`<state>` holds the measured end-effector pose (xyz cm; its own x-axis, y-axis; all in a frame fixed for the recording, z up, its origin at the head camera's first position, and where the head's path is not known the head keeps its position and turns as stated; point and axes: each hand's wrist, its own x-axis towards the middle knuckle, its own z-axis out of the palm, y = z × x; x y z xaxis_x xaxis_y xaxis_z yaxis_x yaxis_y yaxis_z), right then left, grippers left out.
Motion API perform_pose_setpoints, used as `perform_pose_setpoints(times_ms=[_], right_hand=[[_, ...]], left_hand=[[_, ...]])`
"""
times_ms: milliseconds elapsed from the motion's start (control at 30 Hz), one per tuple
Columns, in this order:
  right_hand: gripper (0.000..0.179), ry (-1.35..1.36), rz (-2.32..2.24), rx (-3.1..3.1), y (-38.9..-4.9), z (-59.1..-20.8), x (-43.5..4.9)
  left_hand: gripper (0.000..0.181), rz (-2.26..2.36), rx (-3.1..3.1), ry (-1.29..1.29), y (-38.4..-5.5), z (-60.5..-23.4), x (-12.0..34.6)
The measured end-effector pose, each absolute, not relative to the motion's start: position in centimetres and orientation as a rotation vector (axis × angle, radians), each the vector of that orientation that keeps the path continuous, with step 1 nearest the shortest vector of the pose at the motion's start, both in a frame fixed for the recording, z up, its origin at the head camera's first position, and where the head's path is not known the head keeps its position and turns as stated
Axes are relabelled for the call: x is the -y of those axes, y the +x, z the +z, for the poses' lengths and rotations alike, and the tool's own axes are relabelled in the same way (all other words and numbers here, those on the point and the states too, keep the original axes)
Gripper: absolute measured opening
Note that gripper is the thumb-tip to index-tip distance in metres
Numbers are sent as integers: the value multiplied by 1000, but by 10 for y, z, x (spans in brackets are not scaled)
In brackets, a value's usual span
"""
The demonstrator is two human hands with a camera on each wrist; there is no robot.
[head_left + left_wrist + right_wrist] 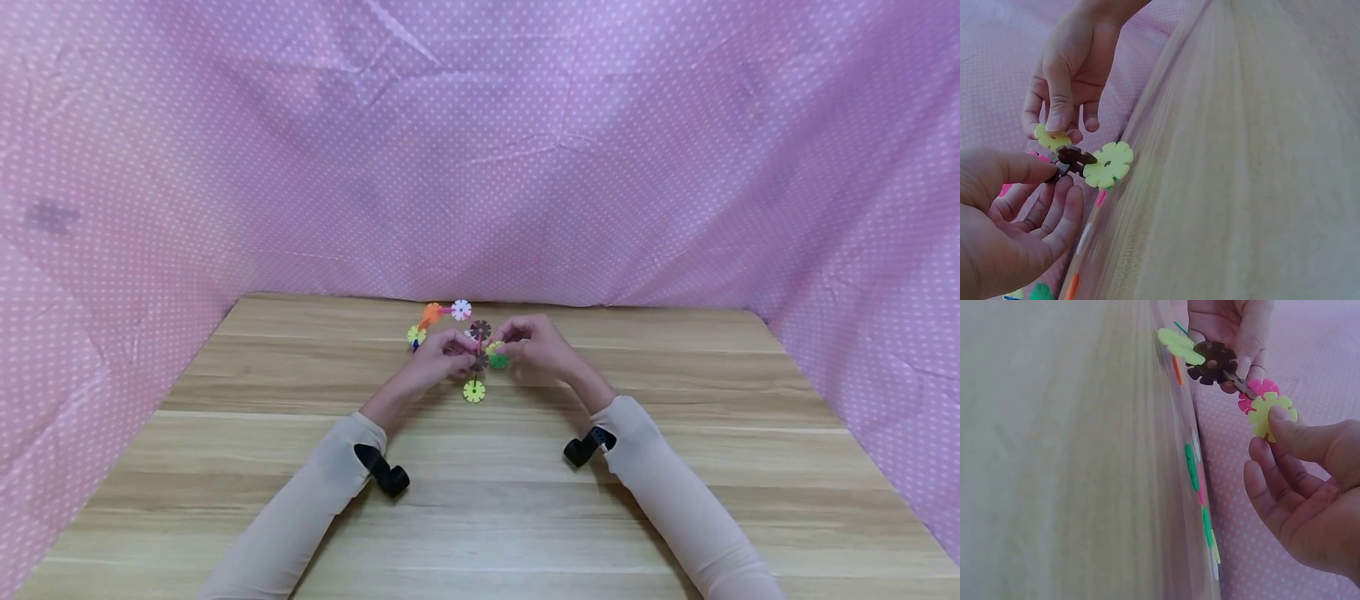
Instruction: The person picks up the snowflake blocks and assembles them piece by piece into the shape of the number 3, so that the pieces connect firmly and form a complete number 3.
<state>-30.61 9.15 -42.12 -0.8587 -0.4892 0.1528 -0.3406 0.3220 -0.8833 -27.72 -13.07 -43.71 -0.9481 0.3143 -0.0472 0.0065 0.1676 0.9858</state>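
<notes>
Both hands meet near the table's far edge around a small chain of notched plastic snowflake discs. My left hand pinches a brown snowflake disc between thumb and fingers. Slotted to that disc is a light yellow one, lowest in the head view. A second brown disc and a pink disc continue the chain toward the other hand. There, my right hand pinches another yellow snowflake disc by thumb and fingertips, overlapping the pink one in the right wrist view.
Behind the left hand are an orange disc, a white disc and a yellow disc. A green disc shows by the right fingertips. Pink dotted cloth hangs around the wooden table.
</notes>
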Motion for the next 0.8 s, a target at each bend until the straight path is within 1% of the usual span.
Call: perform_pose_setpoints(times_ms=[233,800], right_hand=[[5,-746,-1581,-2464,-304,-420,-91],[6,-851,-1599,-2460,-301,-419,-86]], left_hand=[[19,1854,-2203,350,-279,-437,133],[21,1897,-2201,382,-281,-441,136]])
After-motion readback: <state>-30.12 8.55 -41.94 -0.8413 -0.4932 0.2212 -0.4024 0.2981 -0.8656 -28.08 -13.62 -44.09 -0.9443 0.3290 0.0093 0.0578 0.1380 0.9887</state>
